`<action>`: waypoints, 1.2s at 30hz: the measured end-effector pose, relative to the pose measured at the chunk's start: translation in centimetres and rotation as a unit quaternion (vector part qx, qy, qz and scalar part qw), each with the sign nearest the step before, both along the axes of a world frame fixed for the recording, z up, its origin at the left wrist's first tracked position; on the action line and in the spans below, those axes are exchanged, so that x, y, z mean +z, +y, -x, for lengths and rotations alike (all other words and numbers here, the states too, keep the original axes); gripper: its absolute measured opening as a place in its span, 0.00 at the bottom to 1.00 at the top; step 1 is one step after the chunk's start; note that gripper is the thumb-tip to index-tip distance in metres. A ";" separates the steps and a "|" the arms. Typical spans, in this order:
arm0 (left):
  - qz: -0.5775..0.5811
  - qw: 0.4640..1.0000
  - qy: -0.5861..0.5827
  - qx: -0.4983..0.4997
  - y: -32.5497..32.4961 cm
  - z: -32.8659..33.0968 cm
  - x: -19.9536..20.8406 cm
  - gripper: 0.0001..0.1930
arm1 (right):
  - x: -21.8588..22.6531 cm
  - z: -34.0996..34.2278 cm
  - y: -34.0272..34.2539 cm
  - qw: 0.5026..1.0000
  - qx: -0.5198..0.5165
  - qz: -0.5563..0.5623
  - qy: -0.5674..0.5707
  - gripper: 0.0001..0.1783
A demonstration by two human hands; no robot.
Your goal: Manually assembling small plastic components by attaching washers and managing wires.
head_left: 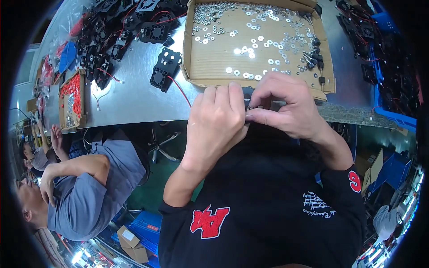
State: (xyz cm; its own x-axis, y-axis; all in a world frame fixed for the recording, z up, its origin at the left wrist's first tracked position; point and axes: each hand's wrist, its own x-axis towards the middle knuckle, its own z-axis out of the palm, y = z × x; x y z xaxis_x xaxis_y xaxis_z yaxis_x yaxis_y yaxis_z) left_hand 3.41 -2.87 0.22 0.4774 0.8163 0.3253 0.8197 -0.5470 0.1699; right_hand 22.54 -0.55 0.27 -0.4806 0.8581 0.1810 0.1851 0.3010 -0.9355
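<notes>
My left hand (217, 117) is closed round a black part (247, 91), of which only a small piece shows between the hands; its kind is hidden. Thumb and index finger of my right hand (289, 106) pinch together against that part, at a tiny metallic piece too small to name. Both hands are at the near edge of a shallow cardboard tray (210, 81). Inside it lie many loose washers (251, 77), nuts (206, 17) and several black-headed screws (311, 60). Left of the tray, a black fan unit (165, 69) trails a red wire toward my left wrist.
More black fan units (154, 32) are heaped at the back left of the metal table (129, 100). A small box of red parts (73, 100) stands at its left end. Blue bins (393, 116) hold dark parts at right. A person in grey (98, 187) sits at left.
</notes>
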 end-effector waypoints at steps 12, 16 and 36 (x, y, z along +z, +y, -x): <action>-0.005 1.000 -0.005 0.009 0.2 0.0 0.1 0.18 | 0.0 -0.4 -0.2 1.000 -0.003 -0.029 0.005 0.10; -0.001 1.000 -0.007 0.012 0.2 -0.1 0.2 0.19 | 0.4 -0.4 -0.4 0.998 -0.008 -0.055 -0.016 0.11; 0.012 1.000 0.024 0.009 0.6 -0.2 -0.2 0.19 | 1.0 -0.1 -0.6 0.997 -0.049 -0.019 -0.059 0.17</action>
